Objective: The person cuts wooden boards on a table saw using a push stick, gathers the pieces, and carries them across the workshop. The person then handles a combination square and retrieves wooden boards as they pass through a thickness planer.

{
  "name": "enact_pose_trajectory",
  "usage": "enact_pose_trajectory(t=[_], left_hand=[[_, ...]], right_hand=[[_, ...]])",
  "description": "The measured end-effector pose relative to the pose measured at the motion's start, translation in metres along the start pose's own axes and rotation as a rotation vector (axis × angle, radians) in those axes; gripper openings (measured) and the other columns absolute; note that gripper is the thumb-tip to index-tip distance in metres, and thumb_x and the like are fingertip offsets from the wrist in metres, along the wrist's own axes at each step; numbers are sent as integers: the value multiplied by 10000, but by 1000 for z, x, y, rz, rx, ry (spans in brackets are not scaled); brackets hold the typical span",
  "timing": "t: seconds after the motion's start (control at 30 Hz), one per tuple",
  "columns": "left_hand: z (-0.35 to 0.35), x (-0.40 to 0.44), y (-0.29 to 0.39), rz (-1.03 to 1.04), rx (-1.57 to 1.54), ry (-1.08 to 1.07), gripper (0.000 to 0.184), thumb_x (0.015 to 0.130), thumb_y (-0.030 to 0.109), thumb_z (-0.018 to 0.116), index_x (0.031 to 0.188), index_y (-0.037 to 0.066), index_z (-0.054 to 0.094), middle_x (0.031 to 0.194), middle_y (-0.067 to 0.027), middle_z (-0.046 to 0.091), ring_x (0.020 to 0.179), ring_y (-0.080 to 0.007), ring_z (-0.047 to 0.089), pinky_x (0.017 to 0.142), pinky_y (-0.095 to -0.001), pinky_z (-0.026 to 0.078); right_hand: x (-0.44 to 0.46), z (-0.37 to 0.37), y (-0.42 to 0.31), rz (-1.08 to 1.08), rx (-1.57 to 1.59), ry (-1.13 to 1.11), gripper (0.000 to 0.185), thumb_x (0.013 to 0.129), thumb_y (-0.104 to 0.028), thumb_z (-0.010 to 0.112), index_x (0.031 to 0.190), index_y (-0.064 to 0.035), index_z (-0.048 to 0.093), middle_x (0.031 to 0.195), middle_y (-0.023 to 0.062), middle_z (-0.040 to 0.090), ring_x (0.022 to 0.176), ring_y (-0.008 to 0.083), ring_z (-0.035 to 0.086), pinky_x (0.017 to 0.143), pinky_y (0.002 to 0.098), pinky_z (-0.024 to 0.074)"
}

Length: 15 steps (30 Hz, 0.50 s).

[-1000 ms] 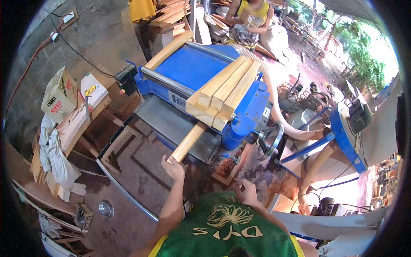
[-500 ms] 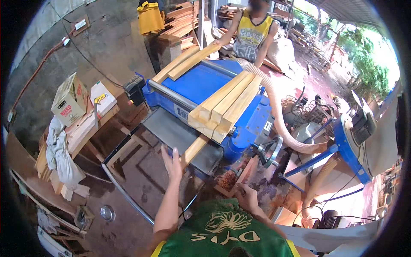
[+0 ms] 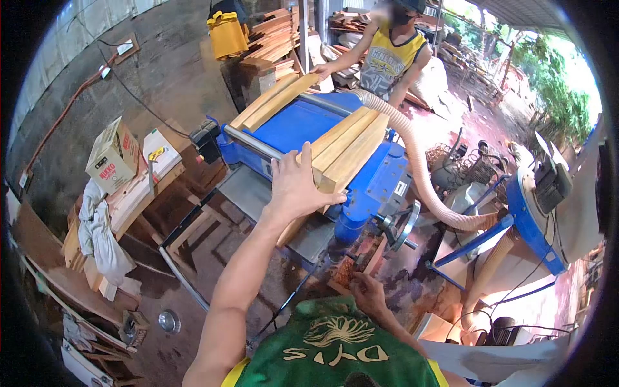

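My left hand reaches up to the near end of a stack of long wooden pieces on top of a blue thickness planer. Its fingers are spread, with the thumb across the front of the stack; whether it presses on the wood I cannot tell. Below it, another wooden piece shows in part over the planer's grey table. Low in front of my body, my right hand hangs with curled fingers near a box of shavings; anything inside it is hidden.
Across the planer, a person has a hand on one of two boards lying on the machine. A ribbed hose runs to a blue dust collector. A handwheel juts out at right. Left stands a carton.
My left hand has moved up and right, from beside the lower wooden piece to the stack's near end. The person opposite has leaned sideways. My right hand stays low.
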<state>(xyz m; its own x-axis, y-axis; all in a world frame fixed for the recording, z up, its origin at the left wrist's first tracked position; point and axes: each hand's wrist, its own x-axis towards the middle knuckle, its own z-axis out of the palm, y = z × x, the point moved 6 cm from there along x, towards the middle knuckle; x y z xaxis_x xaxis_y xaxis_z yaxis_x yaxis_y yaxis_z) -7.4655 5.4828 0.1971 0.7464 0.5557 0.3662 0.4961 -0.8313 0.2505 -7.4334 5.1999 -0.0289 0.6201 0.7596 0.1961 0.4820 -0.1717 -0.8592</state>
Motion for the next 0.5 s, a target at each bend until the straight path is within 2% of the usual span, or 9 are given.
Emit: enact_pose_trajectory(t=[0.07, 0.2, 0.3, 0.4, 0.5], left_hand=[[9, 9, 1, -24, -20, 27, 1276, 610, 672, 822, 1503, -68, 290, 1320, -319, 498, 1266, -435, 475, 1098, -552, 330], [10, 16, 4, -87, -40, -6, 1147, 615, 600, 838, 1459, -19, 371, 1227, -295, 526, 1175, -415, 520, 1025, -534, 385], [12, 13, 7, -64, 1, 74, 996, 639, 538, 831, 1385, -3, 451, 1223, -282, 530, 1178, -416, 523, 1026, -521, 394], [19, 17, 2, -89, -83, 3, 937, 655, 516, 802, 1390, 32, 481, 1249, -259, 498, 1185, -421, 512, 1036, -505, 405], [23, 13, -2, -97, -173, 111, 851, 654, 506, 804, 1327, 67, 525, 1216, -230, 498, 1207, -401, 491, 1028, -478, 416]], right_hand=[[1, 1, -5, 68, 4, -34, 332, 888, -122, 669, 1182, 32, 647, 885, 168, 724, 758, 250, 723, 684, 338, 555], [-1, 3, 11, -1, -73, -19, 341, 871, -122, 698, 1178, 20, 650, 909, 178, 723, 783, 275, 728, 690, 359, 562], [-2, 3, 10, -9, -65, -19, 345, 866, -128, 710, 1175, 13, 652, 914, 173, 720, 778, 271, 726, 691, 360, 563], [-2, 4, 5, -16, -24, -36, 325, 871, -136, 706, 1157, 10, 657, 908, 162, 717, 788, 273, 723, 703, 360, 562], [5, 13, 14, -44, 6, -43, 277, 883, -143, 687, 1114, 8, 664, 890, 156, 713, 782, 280, 719, 713, 369, 560]])
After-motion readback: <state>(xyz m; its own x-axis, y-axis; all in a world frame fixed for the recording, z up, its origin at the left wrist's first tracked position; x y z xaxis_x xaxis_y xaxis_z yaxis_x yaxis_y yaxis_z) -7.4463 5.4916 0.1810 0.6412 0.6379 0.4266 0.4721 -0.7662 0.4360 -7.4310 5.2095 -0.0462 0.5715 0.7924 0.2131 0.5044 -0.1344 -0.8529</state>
